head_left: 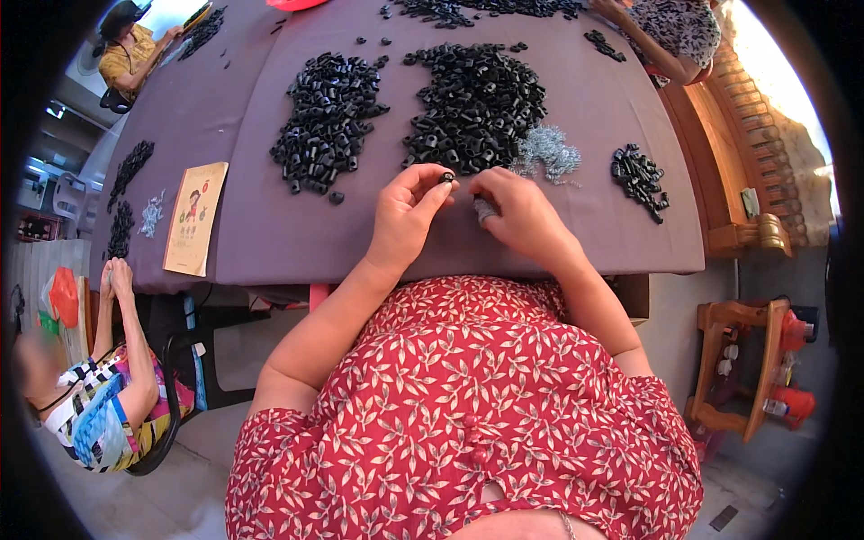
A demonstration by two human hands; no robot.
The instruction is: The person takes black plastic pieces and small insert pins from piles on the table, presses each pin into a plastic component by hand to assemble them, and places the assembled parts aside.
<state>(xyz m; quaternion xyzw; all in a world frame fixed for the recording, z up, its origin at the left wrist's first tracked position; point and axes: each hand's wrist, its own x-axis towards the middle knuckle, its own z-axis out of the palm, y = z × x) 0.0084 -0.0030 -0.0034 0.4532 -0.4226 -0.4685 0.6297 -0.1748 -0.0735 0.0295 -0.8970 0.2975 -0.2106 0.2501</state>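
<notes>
My left hand [405, 213] pinches a small black plastic piece [446, 178] between thumb and fingertips, just above the table's near side. Close by on the right, my right hand [524, 212] is curled closed around a clump of small silver metal pieces [485, 210], part of which shows below its fingers. Whether its fingertips hold a single piece as well is hidden. Beyond my hands lies a big heap of black plastic pieces [477, 103], with a pile of small silver pieces [547, 153] against its right edge. A second black heap [326, 121] lies to the left.
A brown cloth covers the table [261, 243]. A booklet [195, 219] lies left, a smaller black pile [639, 183] right. Other people sit at the left [117, 387], far left [130, 58] and far right [670, 40]. A wooden bench [706, 153] stands right of the table.
</notes>
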